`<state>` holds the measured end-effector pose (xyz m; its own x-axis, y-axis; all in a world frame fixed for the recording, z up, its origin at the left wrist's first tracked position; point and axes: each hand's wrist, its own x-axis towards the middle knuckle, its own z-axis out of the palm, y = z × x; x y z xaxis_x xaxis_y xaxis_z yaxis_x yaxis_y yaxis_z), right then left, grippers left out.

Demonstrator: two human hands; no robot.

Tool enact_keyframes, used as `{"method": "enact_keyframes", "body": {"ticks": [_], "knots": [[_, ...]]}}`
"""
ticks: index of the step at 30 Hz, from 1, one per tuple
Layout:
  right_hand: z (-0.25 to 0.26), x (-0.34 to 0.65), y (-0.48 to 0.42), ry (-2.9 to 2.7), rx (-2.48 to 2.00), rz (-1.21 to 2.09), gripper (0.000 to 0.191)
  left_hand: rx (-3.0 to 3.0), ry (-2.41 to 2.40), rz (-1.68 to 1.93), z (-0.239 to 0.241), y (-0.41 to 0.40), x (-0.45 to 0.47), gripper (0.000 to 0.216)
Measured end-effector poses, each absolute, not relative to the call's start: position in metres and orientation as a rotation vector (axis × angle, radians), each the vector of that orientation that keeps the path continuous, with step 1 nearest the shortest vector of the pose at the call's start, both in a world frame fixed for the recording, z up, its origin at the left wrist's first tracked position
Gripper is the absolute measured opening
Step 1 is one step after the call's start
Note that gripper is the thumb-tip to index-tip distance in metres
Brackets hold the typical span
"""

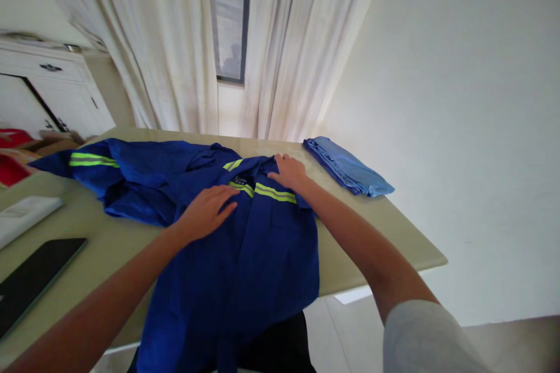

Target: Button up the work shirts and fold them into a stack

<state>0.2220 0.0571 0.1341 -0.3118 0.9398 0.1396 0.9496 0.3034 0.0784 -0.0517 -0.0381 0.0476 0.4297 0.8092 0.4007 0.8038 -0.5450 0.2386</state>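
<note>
A dark blue work jacket (pixel 280 239) with yellow-green and grey reflective stripes is spread over the table, its lower part hanging off the front edge towards my lap. One long sleeve (pixel 144 172) lies bunched out to the left. My left hand (pixel 210 210) rests on the jacket left of its front opening, fingers stretched and touching the cloth near a stripe. Near the collar, my right hand (pixel 291 173) lies on the right shoulder with fingers apart. Between the hands, a dark label shows inside the neck. No cloth is visibly gripped by either hand.
Folded blue clothing (pixel 347 166) lies at the table's back right. On the left are a black flat device (pixel 37 280) and a white object (pixel 26 215). Beyond the pale table (pixel 385 233) hang curtains (pixel 170 41); a white wall stands right, a cabinet (pixel 56 81) left.
</note>
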Motion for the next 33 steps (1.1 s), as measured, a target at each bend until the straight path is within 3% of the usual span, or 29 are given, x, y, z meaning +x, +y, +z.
{"method": "enact_keyframes", "body": {"ticks": [3, 7, 13, 17, 22, 24, 26, 28, 33], "knots": [[0.068, 0.248, 0.041, -2.557, -2.015, -0.088, 0.080, 2.609, 1.466, 0.497, -0.007, -0.052, -0.044, 0.060], [0.054, 0.317, 0.045, -2.678, -2.013, 0.128, 0.072, 2.518, 1.521, 0.419, -0.020, -0.041, -0.042, 0.070], [0.075, 0.369, 0.045, -2.068, -2.130, -0.627, 0.044, 2.575, 1.882, 0.509, 0.025, 0.026, -0.054, 0.049], [0.042, 0.333, 0.024, -2.223, -1.981, -0.275, 0.042, 2.379, 2.336, 0.682, 0.043, 0.067, -0.083, 0.045], [-0.004, 0.302, 0.017, -2.322, -1.940, 0.053, 0.067, 2.565, 2.023, 0.179, 0.061, 0.087, -0.112, 0.033], [-0.011, 0.302, 0.022, -2.350, -1.908, 0.023, 0.067, 2.411, 2.282, 0.329, 0.074, 0.087, -0.123, 0.034], [-0.012, 0.305, 0.028, -2.398, -1.866, 0.011, 0.067, 2.207, 2.568, 0.733, 0.085, 0.084, -0.132, 0.041], [-0.011, 0.308, 0.036, -2.448, -1.827, 0.020, 0.067, 2.264, 2.562, 0.952, 0.088, 0.079, -0.133, 0.046], [-0.009, 0.320, 0.065, -2.529, -1.734, 0.045, 0.067, 2.672, 1.883, 0.199, 0.045, 0.079, -0.119, 0.054]]}}
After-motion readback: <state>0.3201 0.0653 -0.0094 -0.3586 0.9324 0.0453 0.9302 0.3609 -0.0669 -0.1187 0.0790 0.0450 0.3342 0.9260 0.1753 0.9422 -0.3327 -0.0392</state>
